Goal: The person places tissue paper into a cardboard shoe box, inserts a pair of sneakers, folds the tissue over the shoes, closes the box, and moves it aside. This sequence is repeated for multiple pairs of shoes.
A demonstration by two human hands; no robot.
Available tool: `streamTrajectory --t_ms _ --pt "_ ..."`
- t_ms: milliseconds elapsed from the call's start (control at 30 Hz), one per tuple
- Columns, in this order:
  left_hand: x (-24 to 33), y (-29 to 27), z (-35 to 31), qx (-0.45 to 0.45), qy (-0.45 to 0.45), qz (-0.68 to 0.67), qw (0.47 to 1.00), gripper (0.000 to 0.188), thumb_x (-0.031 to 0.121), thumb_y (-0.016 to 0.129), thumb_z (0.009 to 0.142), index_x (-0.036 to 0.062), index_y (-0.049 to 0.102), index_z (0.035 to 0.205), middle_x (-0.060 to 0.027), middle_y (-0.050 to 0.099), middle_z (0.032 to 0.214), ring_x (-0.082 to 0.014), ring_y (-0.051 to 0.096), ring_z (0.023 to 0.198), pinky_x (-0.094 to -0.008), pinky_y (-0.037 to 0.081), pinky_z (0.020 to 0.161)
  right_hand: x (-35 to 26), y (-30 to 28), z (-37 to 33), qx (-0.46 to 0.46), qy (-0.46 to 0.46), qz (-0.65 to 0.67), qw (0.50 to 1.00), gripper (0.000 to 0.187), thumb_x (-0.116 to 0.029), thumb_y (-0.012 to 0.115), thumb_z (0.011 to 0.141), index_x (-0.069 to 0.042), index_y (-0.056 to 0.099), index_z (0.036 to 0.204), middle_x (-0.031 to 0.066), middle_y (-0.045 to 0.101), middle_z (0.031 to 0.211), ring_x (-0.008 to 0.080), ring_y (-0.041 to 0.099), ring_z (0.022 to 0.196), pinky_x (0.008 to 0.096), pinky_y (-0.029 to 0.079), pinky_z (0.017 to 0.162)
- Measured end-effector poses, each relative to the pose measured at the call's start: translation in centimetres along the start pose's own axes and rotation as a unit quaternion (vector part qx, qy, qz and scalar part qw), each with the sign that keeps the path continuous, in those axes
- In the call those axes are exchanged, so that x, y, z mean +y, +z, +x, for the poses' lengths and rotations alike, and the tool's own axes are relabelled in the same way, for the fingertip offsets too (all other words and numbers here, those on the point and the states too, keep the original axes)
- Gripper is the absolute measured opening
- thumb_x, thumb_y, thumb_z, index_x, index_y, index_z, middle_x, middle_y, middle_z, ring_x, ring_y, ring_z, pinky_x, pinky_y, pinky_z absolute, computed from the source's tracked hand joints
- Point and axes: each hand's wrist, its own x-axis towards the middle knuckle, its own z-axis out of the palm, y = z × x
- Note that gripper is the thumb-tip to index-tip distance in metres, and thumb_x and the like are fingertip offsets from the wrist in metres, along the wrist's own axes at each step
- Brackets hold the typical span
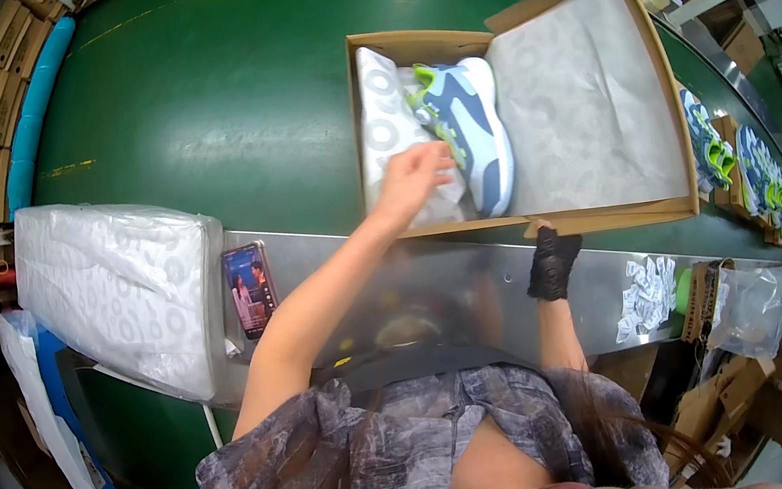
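An open cardboard shoe box [679, 141] lies on the green conveyor belt, its lid side folded out to the right and lined with white printed tissue paper [583, 104]. Inside, a blue sneaker [472, 121] with lime-green trim and a white sole rests on its side. To its left is a tissue-covered bundle [381, 109]; its contents are hidden. My left hand [414, 180] hovers over this paper beside the sneaker, fingers partly stretched and holding nothing visible. At the box's front edge, my right hand [551, 256], in a black fingerless glove, grips the cardboard.
A stack of white tissue sheets [116, 296] stands at the left, beside a phone [250, 288] on the metal ledge [398, 294]. More sneakers [708, 146] line the right side. Small paper packets [648, 297] and a clear plastic bag [750, 312] sit near right.
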Motion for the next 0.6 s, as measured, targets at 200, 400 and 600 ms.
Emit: streamTrajectory --t_ms 200,400,600 --pt "2.3 -6.6 -1.4 0.253 0.045 0.175 0.95 0.051 0.045 0.035 0.09 -0.0006 0.056 0.1 -0.0103 0.058 0.092 -0.0157 0.054 0.085 -0.0277 0.043 0.069 -1.1 5.0 -1.1 -0.047 -0.331 -0.452 0.827 0.071 0.011 0.048 0.059 -0.02 0.045 0.123 0.0171 0.028 0.135 0.0359 0.026 0.123 0.0469 0.026 0.095" --pt "-1.9 -7.5 -0.4 0.203 0.045 0.312 0.927 0.046 0.039 0.046 0.086 -0.0038 0.054 0.101 -0.0194 0.058 0.089 -0.0297 0.055 0.081 -0.0356 0.042 0.077 -1.6 4.5 -1.6 -0.089 -0.339 -0.461 0.815 0.072 0.011 0.048 0.062 -0.024 0.045 0.125 0.0185 0.027 0.136 0.0385 0.024 0.124 0.0458 0.029 0.096" --pt "0.5 -10.3 1.5 0.091 -0.13 0.1 0.982 0.058 0.044 0.056 0.076 0.0015 0.048 0.114 -0.0115 0.057 0.104 -0.0198 0.053 0.098 -0.0329 0.041 0.084 -4.9 4.1 -1.7 -0.147 -0.316 -0.477 0.807 0.071 0.013 0.046 0.057 -0.016 0.049 0.122 0.0179 0.029 0.136 0.0391 0.028 0.121 0.0416 0.029 0.099"
